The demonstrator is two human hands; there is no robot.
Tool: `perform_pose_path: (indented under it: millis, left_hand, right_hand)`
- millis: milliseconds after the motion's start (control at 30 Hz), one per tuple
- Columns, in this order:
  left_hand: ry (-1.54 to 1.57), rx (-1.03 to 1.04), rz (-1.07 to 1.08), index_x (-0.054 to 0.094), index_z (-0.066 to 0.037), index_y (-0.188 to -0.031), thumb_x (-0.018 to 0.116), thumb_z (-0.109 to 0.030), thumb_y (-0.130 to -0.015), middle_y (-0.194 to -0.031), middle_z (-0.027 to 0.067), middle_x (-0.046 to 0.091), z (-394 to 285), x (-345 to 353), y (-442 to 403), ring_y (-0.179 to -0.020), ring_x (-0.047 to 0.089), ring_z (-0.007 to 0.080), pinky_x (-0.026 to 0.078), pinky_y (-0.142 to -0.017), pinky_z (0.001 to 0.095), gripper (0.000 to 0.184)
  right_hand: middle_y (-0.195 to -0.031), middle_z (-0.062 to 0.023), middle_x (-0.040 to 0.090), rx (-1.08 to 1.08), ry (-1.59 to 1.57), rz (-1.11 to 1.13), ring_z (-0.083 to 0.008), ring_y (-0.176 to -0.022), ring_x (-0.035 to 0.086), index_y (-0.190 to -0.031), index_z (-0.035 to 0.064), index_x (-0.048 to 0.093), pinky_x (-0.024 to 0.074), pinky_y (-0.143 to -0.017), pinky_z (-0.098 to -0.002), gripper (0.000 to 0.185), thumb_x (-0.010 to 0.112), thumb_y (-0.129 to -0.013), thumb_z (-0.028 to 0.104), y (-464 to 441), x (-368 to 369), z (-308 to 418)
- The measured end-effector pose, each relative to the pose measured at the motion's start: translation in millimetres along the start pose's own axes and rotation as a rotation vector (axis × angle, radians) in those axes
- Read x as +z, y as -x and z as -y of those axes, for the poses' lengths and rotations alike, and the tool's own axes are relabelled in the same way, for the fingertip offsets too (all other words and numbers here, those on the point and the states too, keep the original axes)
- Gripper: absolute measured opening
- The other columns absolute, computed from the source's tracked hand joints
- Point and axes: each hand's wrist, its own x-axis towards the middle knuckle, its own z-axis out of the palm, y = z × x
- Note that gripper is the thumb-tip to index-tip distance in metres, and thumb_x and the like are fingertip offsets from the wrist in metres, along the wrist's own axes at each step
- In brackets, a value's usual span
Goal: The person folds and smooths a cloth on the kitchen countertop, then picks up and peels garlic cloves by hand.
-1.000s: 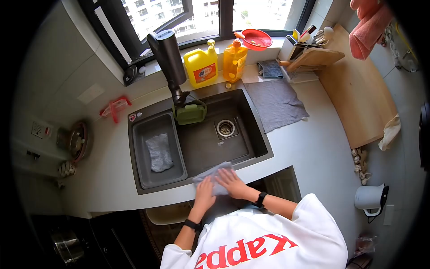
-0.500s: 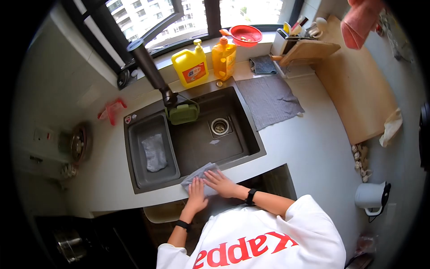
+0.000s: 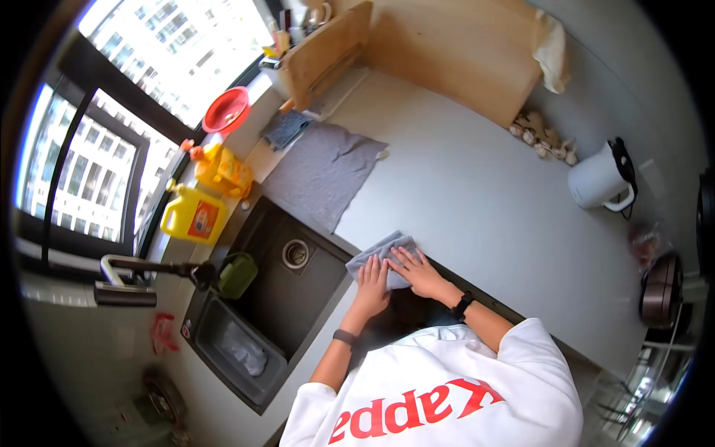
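Observation:
A folded grey cloth [image 3: 395, 243] lies on the white counter [image 3: 454, 208], by the sink's near right corner and the counter's front edge. My left hand [image 3: 372, 289] rests on its left part, fingers stretched out flat. Just to the right, my right hand [image 3: 421, 275] presses on the same cloth with its fingers spread flat. The cloth's lower part is partly hidden under both hands. Beside them on the left is the dark sink [image 3: 298, 316], with a grey basin [image 3: 223, 365] set in it that holds a crumpled, pale, wet-looking item.
A grey mat [image 3: 324, 171] lies beyond the cloth. Yellow [image 3: 195, 214] and orange [image 3: 223, 170] bottles stand by the window, near a red bowl [image 3: 226, 110]. A green caddy [image 3: 238, 276] hangs by the faucet [image 3: 171, 272]. On the right stands a white kettle [image 3: 599, 179].
My view has turned to the right. Both hands and the grey cloth have moved right, from the sink's front rim onto the counter beside it.

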Motion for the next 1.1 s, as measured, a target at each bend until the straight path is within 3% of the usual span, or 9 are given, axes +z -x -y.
perform_pose_path:
  millis: [133,233,267,400,567,800,933,1100]
  left_hand:
    - [-0.009,0.164,0.061,0.017,-0.005,-0.141,0.067,-0.02,-0.067,-0.145,0.021,0.013,-14,4,-81,-0.136,0.008,0.0345,0.007,-0.108,0.0484,0.09]
    - [-0.116,0.291,0.158,0.017,-0.006,-0.141,0.068,-0.025,-0.065,-0.146,0.0179,0.014,-25,8,-138,-0.137,0.009,0.0314,0.009,-0.108,0.0476,0.094]
    - [-0.119,0.326,0.186,0.018,-0.007,-0.141,0.068,-0.024,-0.064,-0.146,0.0177,0.015,-30,9,-151,-0.136,0.01,0.0313,0.01,-0.108,0.0485,0.093]
    - [-0.086,0.396,0.229,0.02,-0.008,-0.14,0.068,-0.022,-0.061,-0.146,0.0165,0.017,-55,16,-193,-0.136,0.012,0.0307,0.012,-0.107,0.0506,0.093]
    - [-0.093,0.4,0.31,0.018,-0.01,-0.141,0.068,-0.023,-0.062,-0.147,0.0154,0.013,-62,27,-240,-0.137,0.009,0.0297,0.012,-0.107,0.05,0.094]
    - [-0.081,0.194,0.366,0.014,-0.011,-0.142,0.061,-0.018,-0.067,-0.148,0.0143,0.008,-78,10,-298,-0.138,0.002,0.0292,0.006,-0.109,0.0477,0.088]
    - [-0.075,0.123,0.357,0.014,-0.012,-0.142,0.06,-0.018,-0.067,-0.148,0.0139,0.008,-83,10,-331,-0.138,0.001,0.0292,0.005,-0.109,0.0474,0.088]
    - [-0.15,0.09,0.352,0.011,-0.015,-0.143,0.062,-0.019,-0.065,-0.149,0.0115,0.005,-79,9,-380,-0.138,0.0,0.0264,0.004,-0.109,0.0454,0.093]
  right_hand:
    - [-0.148,-0.0103,0.013,0.247,0.053,-0.168,-0.0255,-0.136,0.013,-0.14,0.0105,0.021,0.0111,-0.108,-0.049,0.083,0.061,-0.067,0.002,16,-1,-37]
    - [-0.147,-0.011,0.015,0.445,-0.168,-0.256,-0.0251,-0.136,0.014,-0.139,0.0089,0.022,0.0098,-0.109,-0.0492,0.082,0.066,-0.07,0.011,22,-14,-50]
    - [-0.147,-0.0118,0.014,0.487,-0.127,-0.285,-0.025,-0.135,0.014,-0.139,0.0085,0.023,0.0086,-0.109,-0.0494,0.085,0.07,-0.069,0.018,22,-9,-58]
    - [-0.147,-0.012,0.012,0.62,-0.063,-0.312,-0.0251,-0.136,0.011,-0.139,0.0083,0.023,0.0079,-0.108,-0.0504,0.085,0.07,-0.07,0.022,31,-12,-85]
    - [-0.148,-0.0128,0.01,0.667,-0.204,-0.293,-0.026,-0.136,0.011,-0.139,0.0071,0.024,0.0079,-0.108,-0.0508,0.082,0.067,-0.071,0.024,29,-38,-122]
    - [-0.149,-0.0117,0.001,0.571,-0.225,-0.211,-0.0253,-0.138,0.002,-0.142,0.0102,0.015,0.0051,-0.108,-0.0509,0.089,0.067,-0.073,0.03,0,-64,-190]
    - [-0.149,-0.0112,0.008,0.536,-0.232,-0.252,-0.024,-0.137,0.008,-0.14,0.0094,0.022,0.0082,-0.108,-0.0514,0.083,0.068,-0.071,0.021,-11,-79,-221]
    - [-0.147,-0.0116,0.015,0.513,-0.229,-0.407,-0.0231,-0.137,0.012,-0.138,0.0087,0.028,0.0081,-0.108,-0.0515,0.079,0.068,-0.07,0.02,-33,-90,-255]
